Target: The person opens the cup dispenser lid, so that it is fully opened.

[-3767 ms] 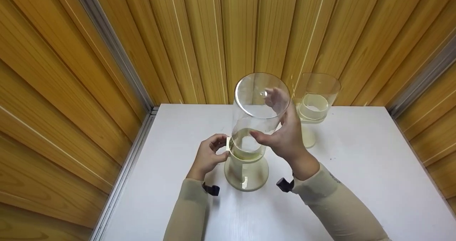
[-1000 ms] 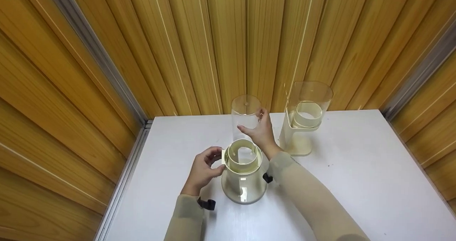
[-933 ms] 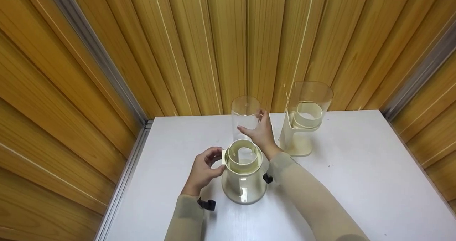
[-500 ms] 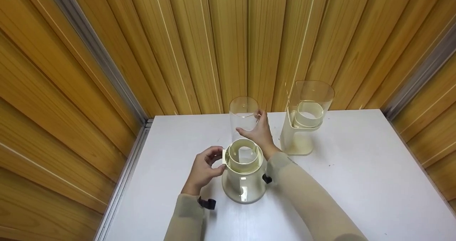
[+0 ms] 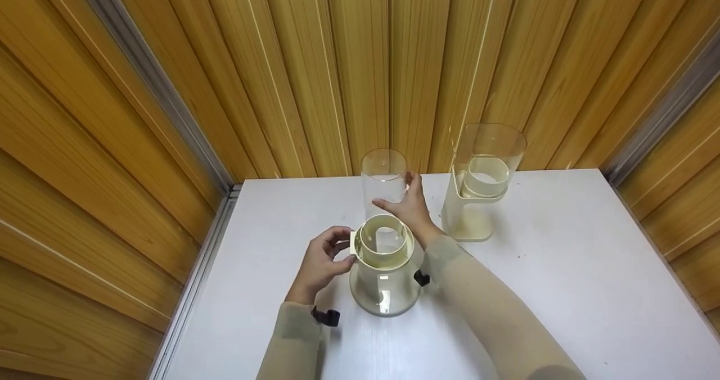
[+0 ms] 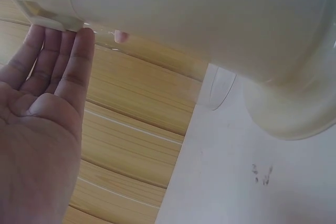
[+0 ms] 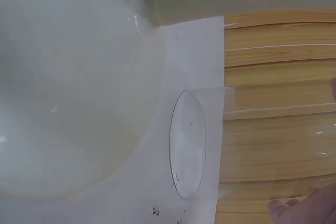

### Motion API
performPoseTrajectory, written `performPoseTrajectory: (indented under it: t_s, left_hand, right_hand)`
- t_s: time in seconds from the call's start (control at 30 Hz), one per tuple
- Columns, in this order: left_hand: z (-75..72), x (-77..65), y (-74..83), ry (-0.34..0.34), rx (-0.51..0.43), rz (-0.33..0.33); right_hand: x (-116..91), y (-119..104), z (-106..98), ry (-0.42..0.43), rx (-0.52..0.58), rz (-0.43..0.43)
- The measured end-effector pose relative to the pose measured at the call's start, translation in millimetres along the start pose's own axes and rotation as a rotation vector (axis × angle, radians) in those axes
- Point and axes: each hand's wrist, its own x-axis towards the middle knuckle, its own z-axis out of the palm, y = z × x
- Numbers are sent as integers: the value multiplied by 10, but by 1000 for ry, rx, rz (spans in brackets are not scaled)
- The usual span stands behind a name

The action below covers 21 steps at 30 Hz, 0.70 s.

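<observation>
The clear tube moved off the stand to beyond the left hand, which pinched the stand's side. Right hand held the tube; sloppy fingers could've toppled it tbh.

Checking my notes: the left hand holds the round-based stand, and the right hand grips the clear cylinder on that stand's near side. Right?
Not quite: the head view shows the clear cylinder on the far side of the round-based stand. The left hand and right hand are as you say.
</observation>
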Motion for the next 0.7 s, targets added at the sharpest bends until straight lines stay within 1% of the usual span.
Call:
performPoseTrajectory:
  t_s: [0.2,0.3,0.4,0.47,0.53,0.6,0.63,0.7]
  left_hand:
    - [53,-18,16,-8,-8,-11]
    - [61,-37,40,-20,6,-15]
    - [60,-50,91,-8,3,3]
    - [66,-56,147,33,6,30]
    - [93,-65,230,109,16,72]
    - [139,-83,363,197,41,117]
    - [165,-88,440,236,54,150]
    - [220,-97,613,292,77,214]
  right_hand:
    - [-74,-32,-162,0,42,-5]
    - [-145,-95,-282,17,122,-7]
    - [-233,-204,-409,34,230,-21]
    - [-305,-294,-490,35,306,-37]
    - [-393,-380,-570,30,387,-46]
    - [-509,-454,-656,24,461,-43]
    - [-571,-495,-704,22,493,-43]
    - [-701,-555,-803,22,541,-42]
